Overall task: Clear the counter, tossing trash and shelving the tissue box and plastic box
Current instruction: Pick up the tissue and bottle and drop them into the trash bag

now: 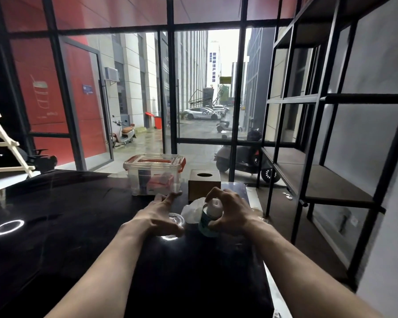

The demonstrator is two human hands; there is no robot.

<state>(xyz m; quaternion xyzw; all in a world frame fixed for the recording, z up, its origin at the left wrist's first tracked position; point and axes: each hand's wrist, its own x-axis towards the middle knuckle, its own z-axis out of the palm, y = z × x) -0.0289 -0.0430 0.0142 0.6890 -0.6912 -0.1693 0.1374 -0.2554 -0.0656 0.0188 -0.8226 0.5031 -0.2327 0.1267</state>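
A clear plastic box (155, 174) with an orange-trimmed lid stands at the far side of the black counter (67, 214). To its right sits a brown tissue box (204, 183) with an oval slot on top. In front of it lie a crumpled white tissue (191, 211) and a small plastic bottle (210, 215) with a white cap. My right hand (230, 208) curls around the bottle's top. My left hand (160, 216) rests over a clear plastic cup (174, 222), fingers partly closed around it.
A black metal shelf unit (326, 143) with dark boards stands to the right of the counter. Glass wall panels and a door are beyond the counter. A pale wooden rack (2, 148) is at the left edge.
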